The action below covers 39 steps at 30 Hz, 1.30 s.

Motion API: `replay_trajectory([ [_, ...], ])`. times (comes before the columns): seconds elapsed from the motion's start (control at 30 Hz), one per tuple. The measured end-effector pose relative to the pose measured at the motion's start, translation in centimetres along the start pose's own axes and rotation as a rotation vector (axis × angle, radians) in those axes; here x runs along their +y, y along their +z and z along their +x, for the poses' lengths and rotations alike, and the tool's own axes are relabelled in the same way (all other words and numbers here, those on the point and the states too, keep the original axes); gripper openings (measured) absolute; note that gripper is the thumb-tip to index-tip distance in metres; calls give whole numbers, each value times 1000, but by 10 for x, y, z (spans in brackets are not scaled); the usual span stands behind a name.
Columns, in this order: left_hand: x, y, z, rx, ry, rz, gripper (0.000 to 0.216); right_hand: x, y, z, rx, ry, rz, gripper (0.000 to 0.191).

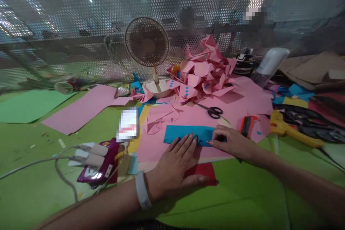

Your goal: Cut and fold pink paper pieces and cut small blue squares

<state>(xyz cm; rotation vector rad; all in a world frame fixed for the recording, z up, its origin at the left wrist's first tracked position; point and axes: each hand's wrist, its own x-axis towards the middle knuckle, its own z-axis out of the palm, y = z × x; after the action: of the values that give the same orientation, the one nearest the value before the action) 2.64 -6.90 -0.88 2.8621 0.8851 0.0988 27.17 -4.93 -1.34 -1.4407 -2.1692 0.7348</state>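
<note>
My left hand (176, 163) lies flat with fingers stretched out on a pink paper sheet (188, 118), its fingertips touching the lower edge of a blue paper strip (188, 133). A white band is on that wrist. My right hand (233, 143) rests at the strip's right end, fingers pressed down on it, with something dark under the fingertips that I cannot make out. A red sheet (205, 169) peeks out below the pink one.
Black-handled scissors (212, 110) lie behind the strip. A heap of folded pink paper (205, 70) and a small desk fan (147, 46) stand further back. An orange cutter (246, 125) and yellow glue gun (288, 129) lie right. A purple device with plugged cables (98, 161) sits left.
</note>
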Motion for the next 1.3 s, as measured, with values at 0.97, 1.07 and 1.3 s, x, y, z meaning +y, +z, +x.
replay_trajectory([
  [0.97, -5, 6, 3, 20, -9, 110, 74, 11, -52, -3, -208, -14, -160, 29],
  [1.07, -5, 8, 3, 39, -19, 114, 75, -8, -42, -8, 147, -41, -263, 27],
  [1.3, -6, 9, 4, 40, -2, 93, 75, -33, 18, -30, -161, -391, -462, 67],
])
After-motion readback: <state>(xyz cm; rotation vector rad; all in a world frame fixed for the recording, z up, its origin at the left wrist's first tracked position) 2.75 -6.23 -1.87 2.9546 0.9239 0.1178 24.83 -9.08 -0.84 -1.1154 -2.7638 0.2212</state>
